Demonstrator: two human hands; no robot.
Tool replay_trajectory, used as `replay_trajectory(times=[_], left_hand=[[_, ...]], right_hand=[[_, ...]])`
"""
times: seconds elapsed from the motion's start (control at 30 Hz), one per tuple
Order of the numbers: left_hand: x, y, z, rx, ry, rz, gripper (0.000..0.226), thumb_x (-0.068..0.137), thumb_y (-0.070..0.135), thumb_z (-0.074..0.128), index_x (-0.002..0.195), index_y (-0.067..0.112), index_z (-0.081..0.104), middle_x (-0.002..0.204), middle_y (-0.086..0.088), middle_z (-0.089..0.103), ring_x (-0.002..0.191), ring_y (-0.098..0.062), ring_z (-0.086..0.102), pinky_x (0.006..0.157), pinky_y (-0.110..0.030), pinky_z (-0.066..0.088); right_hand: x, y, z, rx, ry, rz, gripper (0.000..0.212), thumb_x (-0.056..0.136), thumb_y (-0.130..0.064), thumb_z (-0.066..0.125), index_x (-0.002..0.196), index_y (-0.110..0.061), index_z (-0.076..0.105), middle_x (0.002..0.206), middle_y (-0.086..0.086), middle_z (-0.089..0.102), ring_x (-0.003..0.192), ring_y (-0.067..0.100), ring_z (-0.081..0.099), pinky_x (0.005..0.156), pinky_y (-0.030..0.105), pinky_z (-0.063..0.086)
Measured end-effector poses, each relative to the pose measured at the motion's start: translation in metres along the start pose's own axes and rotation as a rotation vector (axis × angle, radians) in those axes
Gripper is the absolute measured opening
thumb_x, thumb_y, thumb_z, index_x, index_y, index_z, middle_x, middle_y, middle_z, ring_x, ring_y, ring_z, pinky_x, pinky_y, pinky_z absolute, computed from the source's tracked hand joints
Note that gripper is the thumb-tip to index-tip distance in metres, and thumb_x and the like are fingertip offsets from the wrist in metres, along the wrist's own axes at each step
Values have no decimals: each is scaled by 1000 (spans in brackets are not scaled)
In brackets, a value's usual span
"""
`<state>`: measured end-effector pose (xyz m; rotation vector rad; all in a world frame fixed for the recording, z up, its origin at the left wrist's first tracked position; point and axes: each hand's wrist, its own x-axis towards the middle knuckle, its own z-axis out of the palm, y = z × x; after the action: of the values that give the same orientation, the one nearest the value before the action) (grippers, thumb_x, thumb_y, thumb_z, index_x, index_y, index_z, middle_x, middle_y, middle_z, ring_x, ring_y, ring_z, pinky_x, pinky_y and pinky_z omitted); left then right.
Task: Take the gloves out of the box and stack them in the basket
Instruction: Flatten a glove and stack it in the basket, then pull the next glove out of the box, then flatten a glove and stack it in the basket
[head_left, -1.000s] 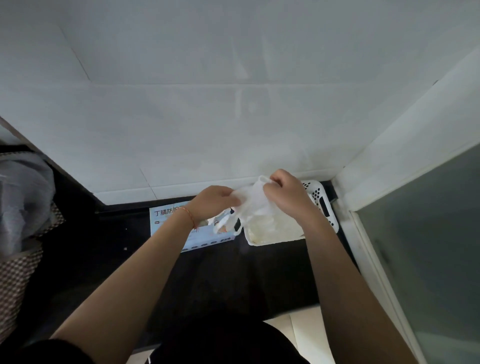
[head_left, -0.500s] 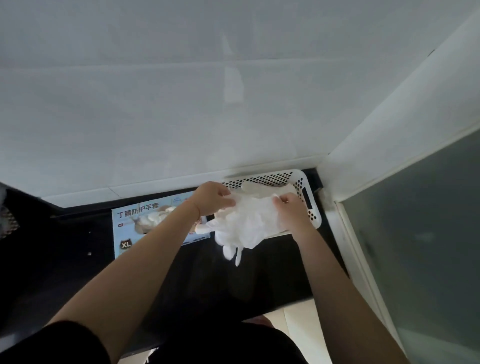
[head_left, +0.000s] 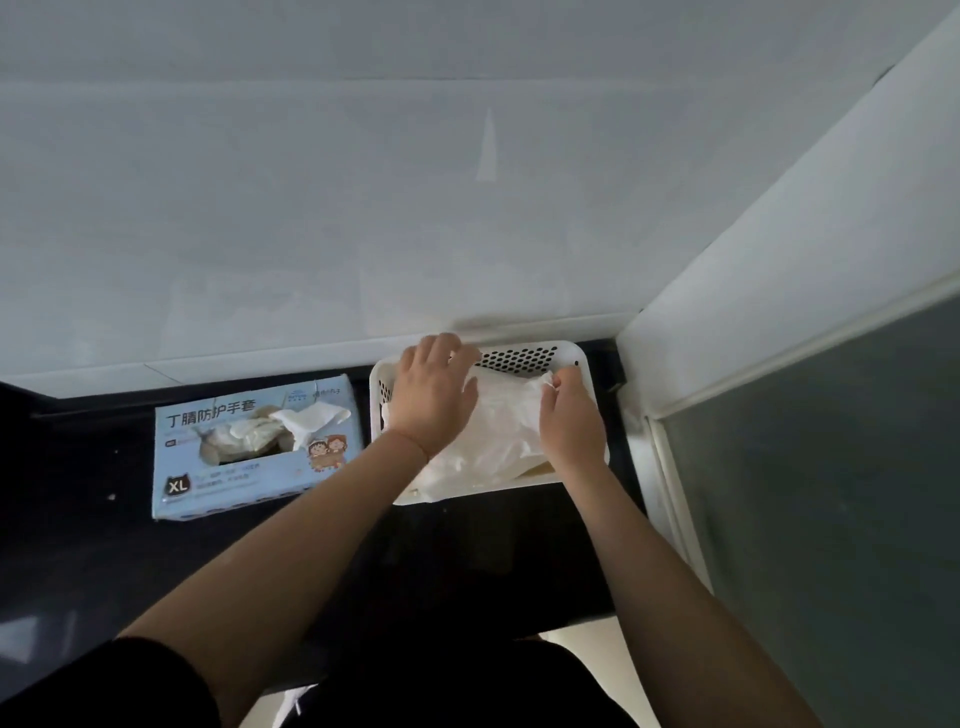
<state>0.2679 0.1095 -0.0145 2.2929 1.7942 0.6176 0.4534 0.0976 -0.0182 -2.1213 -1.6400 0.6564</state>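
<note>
A white perforated basket (head_left: 524, 356) stands on the dark counter against the wall. A white glove (head_left: 498, 431) lies spread inside it, on top of other gloves. My left hand (head_left: 434, 395) presses flat on the glove's left part with fingers straight. My right hand (head_left: 569, 415) pinches the glove's far right edge between fingertips. To the left, the light blue glove box (head_left: 254, 447) marked XL lies flat, and a white glove (head_left: 306, 418) sticks out of its opening.
The dark counter (head_left: 78, 545) ends at a white tiled wall behind and a white side wall (head_left: 779, 270) on the right. A frosted glass panel (head_left: 831, 493) with a white frame stands at the right. Pale floor shows below the counter's front edge.
Both hands carried the glove from above the counter's front into the basket and laid it down. My left hand let go of its grip and now lies flat on it.
</note>
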Motion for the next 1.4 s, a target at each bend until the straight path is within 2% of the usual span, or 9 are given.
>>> replay_trajectory(times=[0.1,0.27,0.47,0.8,0.9,0.97,1.07,1.2,1.4], left_hand=[[-24,26,12,62,-187,150,42,91,38,45,124,16,59,130,-10,57,123,-32,52,105,-48,39],[-43,23,27,153,-506,-39,77,89,66,16,155,27,20,165,-3,9,153,-25,0,121,-49,-4],[-36,0,28,267,-509,74,84,85,77,32,155,40,6,166,0,0,152,-25,-7,120,-57,-3],[-31,-9,32,338,-626,97,112,75,84,45,154,33,-15,165,-1,-14,151,-23,-15,120,-55,-7],[-32,-7,26,240,-565,76,107,74,86,43,157,31,4,166,0,-3,152,-23,-6,121,-53,-2],[-37,-5,17,113,-395,13,82,82,78,41,146,27,40,159,-4,28,148,-27,21,120,-51,17],[-42,1,4,-3,-69,-102,35,89,47,55,97,14,64,104,-7,58,95,-29,59,80,-39,48],[-39,12,-6,14,-504,-295,33,90,42,62,106,17,48,90,1,54,76,-22,56,65,-32,44],[-37,-1,5,-59,-691,-398,52,79,42,76,110,20,40,102,-1,53,85,-22,56,76,-35,51]], right_hand=[[2,5,5,-53,20,-9,16,105,-28,36,102,-17,48,78,-6,54,69,16,57,60,36,50],[2,11,7,-220,2,-104,11,102,-17,39,106,-12,48,85,4,58,62,24,54,52,36,44],[10,15,10,-578,145,-410,53,63,-1,81,103,-4,46,70,9,58,35,18,46,36,24,31],[15,21,4,-821,68,-523,29,71,-10,78,92,-12,58,69,2,57,55,19,52,62,32,39],[15,16,-4,-790,75,-463,22,78,-9,71,97,-11,59,85,6,59,69,21,55,67,33,40],[15,11,-10,-666,178,-425,24,69,2,72,89,-7,60,81,11,57,64,23,51,60,33,38],[13,3,-13,-410,232,-409,23,70,10,68,87,-2,59,82,14,56,61,24,50,49,30,35],[6,-10,-1,-175,-127,-340,14,93,-10,53,107,-11,53,103,5,56,82,23,56,65,40,52],[15,7,6,-273,-434,-85,73,77,-42,76,133,-19,36,133,6,43,107,23,56,79,37,52]])
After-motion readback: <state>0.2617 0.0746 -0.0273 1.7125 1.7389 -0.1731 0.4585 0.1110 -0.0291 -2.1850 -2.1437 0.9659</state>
